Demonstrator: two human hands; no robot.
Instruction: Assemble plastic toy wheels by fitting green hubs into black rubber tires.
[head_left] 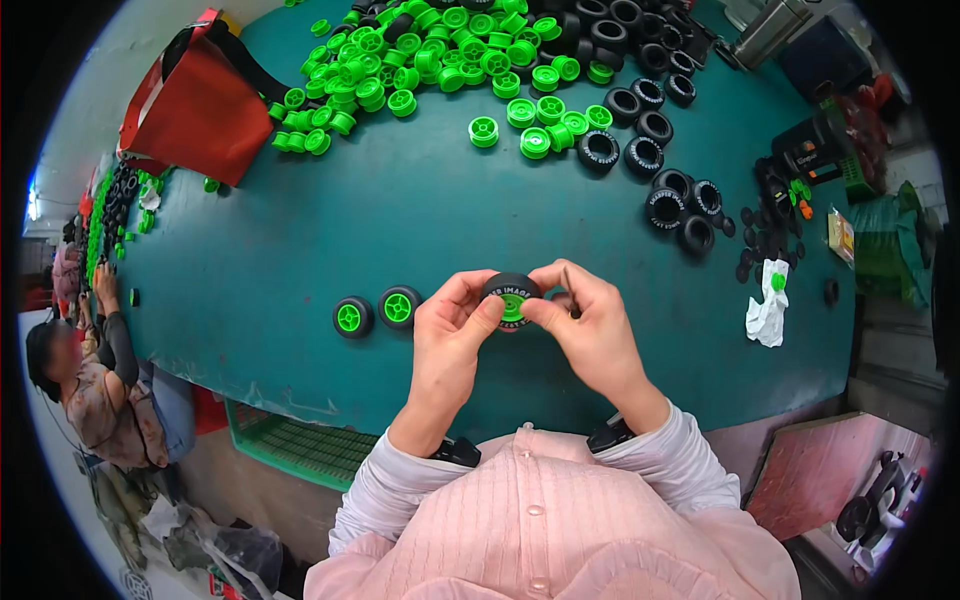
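Observation:
Between my two hands, just above the green table near its front edge, is a toy wheel (512, 300): a black rubber tyre with light lettering around a bright green rim. My left hand (455, 325) grips its left side, the thumb pressing on the face near the rim. From the right, my right hand (585, 320) holds it the same way, thumb against the green centre. Beside my left hand stand two tyred wheels, one close by (399, 306) and one further left (352, 317), both with green spoked rims facing up.
A big heap of green rims (440, 55) lies at the back, with loose black tyres (662, 207) to its right. A red bin (205, 110) stands back left. Small black discs (765, 240) and a white crumpled paper (768, 310) lie at right. Another person (110, 390) works at far left.

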